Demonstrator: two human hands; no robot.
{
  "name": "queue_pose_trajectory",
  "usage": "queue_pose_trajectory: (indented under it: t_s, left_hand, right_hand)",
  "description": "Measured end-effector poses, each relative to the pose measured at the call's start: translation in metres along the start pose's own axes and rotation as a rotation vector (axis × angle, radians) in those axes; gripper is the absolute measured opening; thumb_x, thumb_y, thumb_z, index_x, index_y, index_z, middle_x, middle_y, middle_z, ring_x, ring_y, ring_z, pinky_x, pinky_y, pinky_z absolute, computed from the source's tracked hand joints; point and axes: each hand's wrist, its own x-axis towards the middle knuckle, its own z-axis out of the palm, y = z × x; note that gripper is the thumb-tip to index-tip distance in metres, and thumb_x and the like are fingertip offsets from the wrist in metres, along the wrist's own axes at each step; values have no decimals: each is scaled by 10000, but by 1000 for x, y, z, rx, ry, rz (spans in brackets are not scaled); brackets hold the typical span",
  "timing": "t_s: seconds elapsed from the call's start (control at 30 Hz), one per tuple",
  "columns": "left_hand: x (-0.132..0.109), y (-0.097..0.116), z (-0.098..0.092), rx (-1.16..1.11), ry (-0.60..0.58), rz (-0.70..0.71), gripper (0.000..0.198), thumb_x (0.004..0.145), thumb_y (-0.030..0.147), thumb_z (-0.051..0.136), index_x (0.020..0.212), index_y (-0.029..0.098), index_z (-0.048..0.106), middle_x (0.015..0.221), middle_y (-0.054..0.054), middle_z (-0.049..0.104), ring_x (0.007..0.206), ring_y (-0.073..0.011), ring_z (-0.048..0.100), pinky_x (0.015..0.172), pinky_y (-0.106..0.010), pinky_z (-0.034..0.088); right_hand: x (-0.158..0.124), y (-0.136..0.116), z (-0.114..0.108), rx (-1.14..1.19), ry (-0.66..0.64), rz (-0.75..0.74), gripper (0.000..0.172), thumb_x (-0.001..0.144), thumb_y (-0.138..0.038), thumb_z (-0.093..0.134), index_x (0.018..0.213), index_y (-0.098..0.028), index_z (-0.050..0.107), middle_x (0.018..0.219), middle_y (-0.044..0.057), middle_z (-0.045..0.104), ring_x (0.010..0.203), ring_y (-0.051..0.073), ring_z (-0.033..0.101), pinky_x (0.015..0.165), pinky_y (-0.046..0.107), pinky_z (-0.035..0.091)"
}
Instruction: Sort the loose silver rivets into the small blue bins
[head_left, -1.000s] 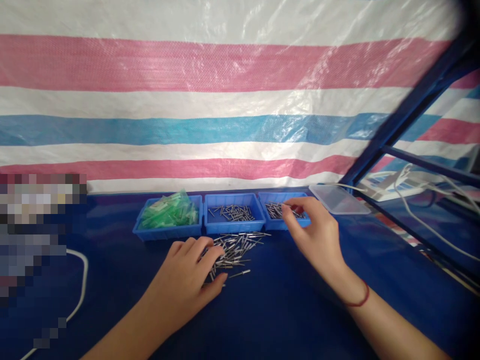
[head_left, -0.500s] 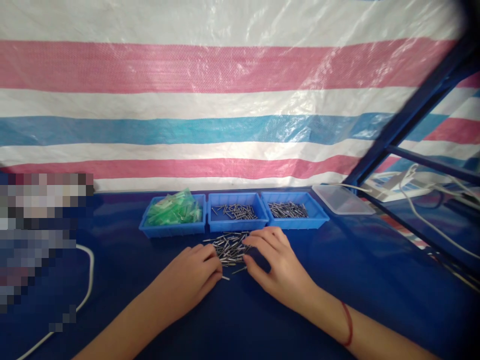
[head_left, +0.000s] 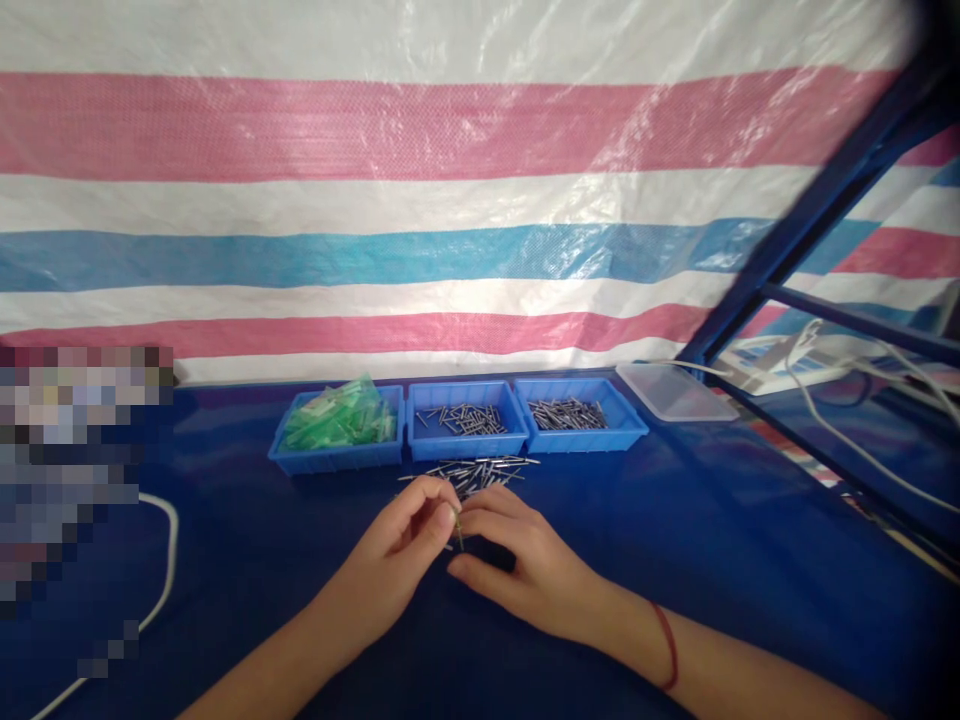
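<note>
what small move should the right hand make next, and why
Perhaps close the right hand on the thin metal piece: the left hand seems to pinch it, while the right index fingertip is near it and the right thumb stands apart.

No text, label, brand, number or sign can be read.
</note>
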Motion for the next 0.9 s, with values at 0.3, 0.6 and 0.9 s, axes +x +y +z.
queue_pose_trajectory:
  t_s: [0.3, 0.6, 0.9]
  left_hand:
    - [-2, -10, 3, 87, 134, -46, 255, 944, 422, 364, 907, 198, 482, 701, 31, 431, 636, -125, 420, 610, -240, 379]
    - [-9, -2, 15, 301, 63, -21, 203, 969, 318, 331, 886, 202, 475, 812, -7, 526, 765, -154, 518, 736, -274, 429]
    - [-10, -2, 13, 278, -33, 33, 260, 981, 302, 315, 878, 193, 527, 844, -23, 553, 810, -156, 539, 758, -268, 437]
  right_hand:
    - [-1, 4, 0, 191, 164, 85, 130, 896, -239, 538, 919, -190, 655, 805, 43, 636, 744, 147, 582, 676, 283, 490]
    - [-5, 8, 1, 240, 322, 153, 140, 897, -272, 540, 962, -218, 651, 921, 62, 653, 876, 186, 606, 756, 330, 502]
    - [-5, 4, 2, 281, 312, 110, 94, 883, -256, 560, 873, -211, 641, 862, 57, 637, 838, 181, 599, 728, 328, 509]
